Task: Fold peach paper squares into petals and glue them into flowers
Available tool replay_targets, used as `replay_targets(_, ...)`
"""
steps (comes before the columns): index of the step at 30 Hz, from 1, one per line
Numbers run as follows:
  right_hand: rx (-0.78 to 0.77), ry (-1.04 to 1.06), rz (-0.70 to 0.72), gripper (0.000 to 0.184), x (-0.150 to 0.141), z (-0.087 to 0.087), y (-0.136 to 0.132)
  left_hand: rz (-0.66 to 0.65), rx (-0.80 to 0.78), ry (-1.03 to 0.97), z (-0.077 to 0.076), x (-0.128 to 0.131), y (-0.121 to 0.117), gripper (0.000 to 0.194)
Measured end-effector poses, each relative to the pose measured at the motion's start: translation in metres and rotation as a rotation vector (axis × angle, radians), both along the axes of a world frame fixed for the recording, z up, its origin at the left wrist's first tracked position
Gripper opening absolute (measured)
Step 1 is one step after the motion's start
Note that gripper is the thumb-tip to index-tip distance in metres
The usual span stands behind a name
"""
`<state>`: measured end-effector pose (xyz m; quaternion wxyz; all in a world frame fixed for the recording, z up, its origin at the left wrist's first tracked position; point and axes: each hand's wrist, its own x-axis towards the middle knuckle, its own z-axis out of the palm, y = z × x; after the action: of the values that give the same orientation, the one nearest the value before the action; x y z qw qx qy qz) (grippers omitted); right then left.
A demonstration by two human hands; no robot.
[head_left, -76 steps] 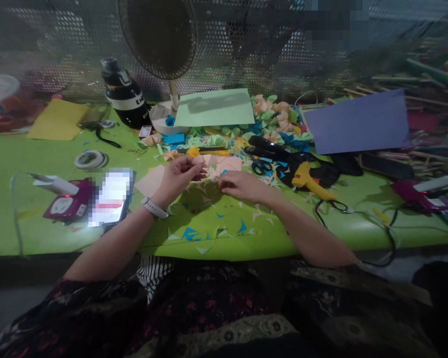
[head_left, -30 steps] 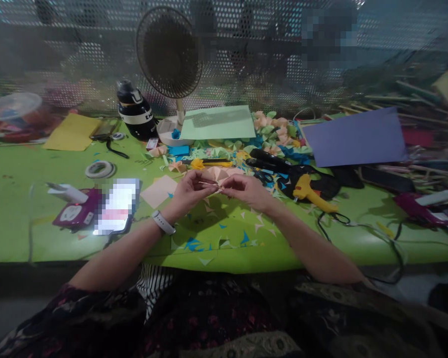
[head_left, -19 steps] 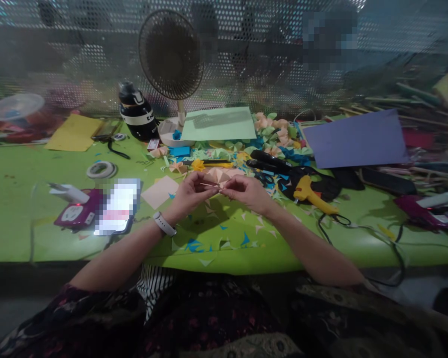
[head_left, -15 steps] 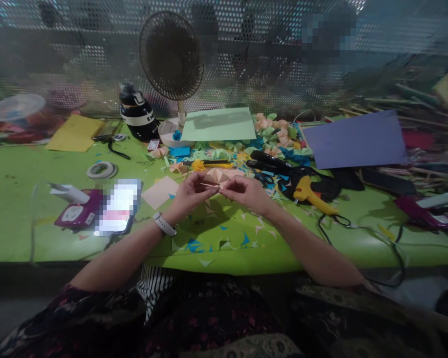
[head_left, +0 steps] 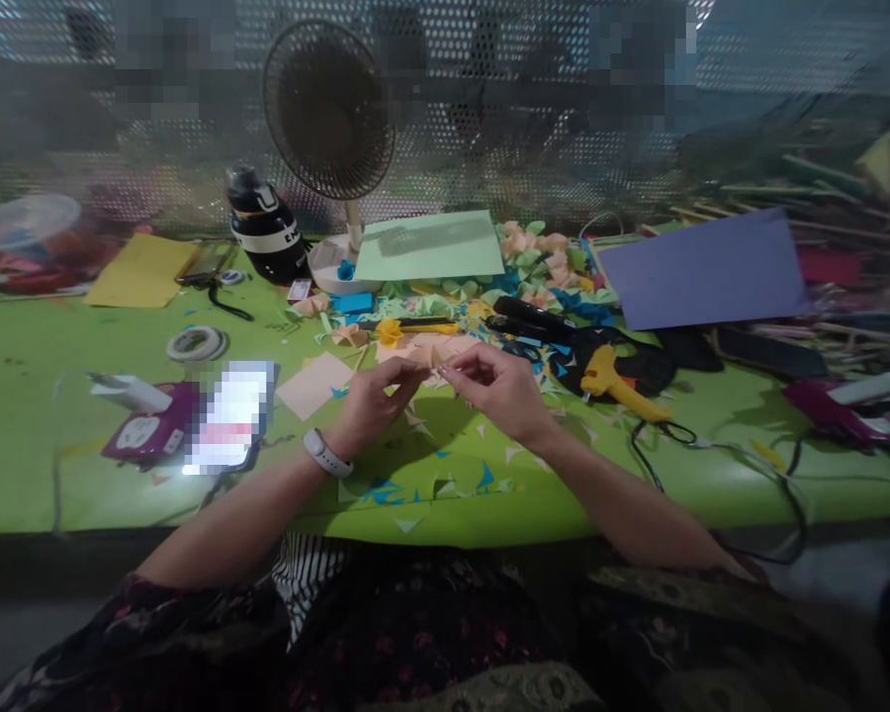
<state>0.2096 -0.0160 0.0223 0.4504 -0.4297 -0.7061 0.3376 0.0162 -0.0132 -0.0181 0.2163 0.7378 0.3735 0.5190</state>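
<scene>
- Left hand and right hand pinch peach paper between fingertips, mid-table;
- paper scraps litter the green table toward six o'clock;
- fan at eleven, purple sheet at two;
- perforated screen spans twelve o'clock, dimly lit.

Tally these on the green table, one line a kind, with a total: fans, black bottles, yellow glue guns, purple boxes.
Fan: 1
Black bottle: 1
Yellow glue gun: 1
Purple boxes: 2, one toward each side of the table
Total: 5
</scene>
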Motion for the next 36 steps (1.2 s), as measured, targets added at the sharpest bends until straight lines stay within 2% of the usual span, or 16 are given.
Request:
replay_targets(4, 0.04, -0.005, -0.031, 0.029, 0.0, -0.0026, 0.0011, 0.047, 0.158, 0.119, 0.0009, -0.0002, -0.0021, 0.012)
replay_targets(12, 0.057, 0.009, -0.015, 0.028, -0.0011, 0.0, 0.001, 0.064, 0.323, 0.18, -0.0031, -0.0012, -0.0026, 0.009)
replay_targets(18, 0.058, 0.002, -0.025, 0.027, -0.0005, -0.0009, 0.0009, 0.049, 0.255, 0.204, -0.0012, -0.0009, -0.0049, 0.008)
replay_targets(23, 0.059, -0.019, -0.041, 0.023, 0.0003, -0.0034, 0.0024, 0.062, 0.26, 0.23, -0.0023, -0.0017, -0.0053, 0.01)
replay_targets(29, 0.05, -0.023, -0.043, 0.027, 0.0, -0.0061, 0.0042, 0.052, 0.317, 0.274, -0.0012, -0.0023, -0.005, 0.009)
replay_targets(36, 0.06, -0.056, -0.046, 0.022, -0.0003, -0.003, 0.0015, 0.081, 0.386, 0.35, 0.0011, -0.0025, -0.006, 0.009)
